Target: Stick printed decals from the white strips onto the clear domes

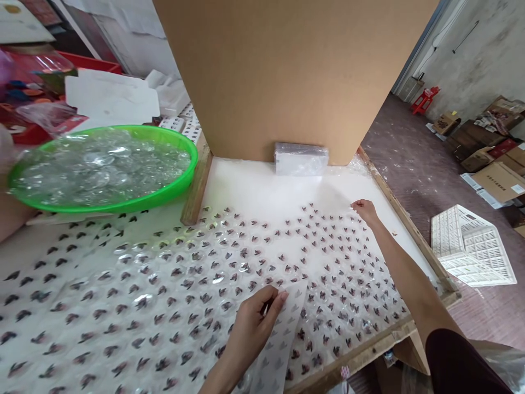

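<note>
A white printed sheet with rows of small dark bird-like figures, many capped by clear glass domes, lies on the wooden-edged table. My right hand reaches far to its upper right corner, fingers closed on the sheet's edge. My left hand sits near the front, fingers pinched on the corner of a translucent sheet that overlaps the printed one.
A green basin full of clear glass domes stands at the left. A large cardboard panel rises behind the table, a small plastic-wrapped pack at its foot. A white crate and cardboard boxes lie on the floor at right.
</note>
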{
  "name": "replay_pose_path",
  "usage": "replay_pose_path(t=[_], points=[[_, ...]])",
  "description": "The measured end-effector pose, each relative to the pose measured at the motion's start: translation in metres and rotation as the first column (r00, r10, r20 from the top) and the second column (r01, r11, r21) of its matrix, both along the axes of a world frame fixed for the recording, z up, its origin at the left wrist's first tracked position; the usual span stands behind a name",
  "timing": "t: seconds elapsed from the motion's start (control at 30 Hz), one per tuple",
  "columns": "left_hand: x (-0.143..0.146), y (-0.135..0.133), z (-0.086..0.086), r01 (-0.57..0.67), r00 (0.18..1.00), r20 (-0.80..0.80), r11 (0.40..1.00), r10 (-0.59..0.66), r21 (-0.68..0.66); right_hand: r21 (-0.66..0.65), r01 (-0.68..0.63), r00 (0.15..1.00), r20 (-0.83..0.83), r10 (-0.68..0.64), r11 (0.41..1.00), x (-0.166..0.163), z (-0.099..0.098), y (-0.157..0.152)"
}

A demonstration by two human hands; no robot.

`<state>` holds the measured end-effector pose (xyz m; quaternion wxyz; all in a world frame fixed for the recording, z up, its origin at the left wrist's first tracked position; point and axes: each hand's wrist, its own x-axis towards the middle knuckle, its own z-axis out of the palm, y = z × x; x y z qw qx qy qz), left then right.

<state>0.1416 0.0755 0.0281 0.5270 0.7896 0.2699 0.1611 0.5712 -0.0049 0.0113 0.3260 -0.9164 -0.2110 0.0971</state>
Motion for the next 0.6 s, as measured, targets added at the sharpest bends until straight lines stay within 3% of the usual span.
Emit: replay_pose_path(t=[0.17, 0.3, 0.47, 0.6], points=[[0.0, 0.001, 0.001, 0.001, 1.0, 0.003, 1.0, -0.001, 0.002, -0.012, 0.003, 0.998, -0.055, -0.003, 1.0, 0.003, -0.008, 0.006], [0.001, 0.001, 0.001, -0.007, 1.0, 0.001, 1.0, 0.007, 0.001, -0.095, 0.009, 0.999, -0.03, -0.011, 0.995, -0.001, -0.008, 0.01], [0.001, 0.001, 0.005, -0.029, 0.999, 0.02, 0.999, 0.03, -0.044, -0.188, 0.02, 0.998, 0.057, -0.01, 0.982, -0.007, -0.001, 0.015], [0.001, 0.002, 0.006, -0.047, 0.995, 0.078, 0.983, 0.062, -0.18, -0.212, 0.025, 0.996, 0.089, -0.006, 0.977, -0.016, 0.014, 0.012]])
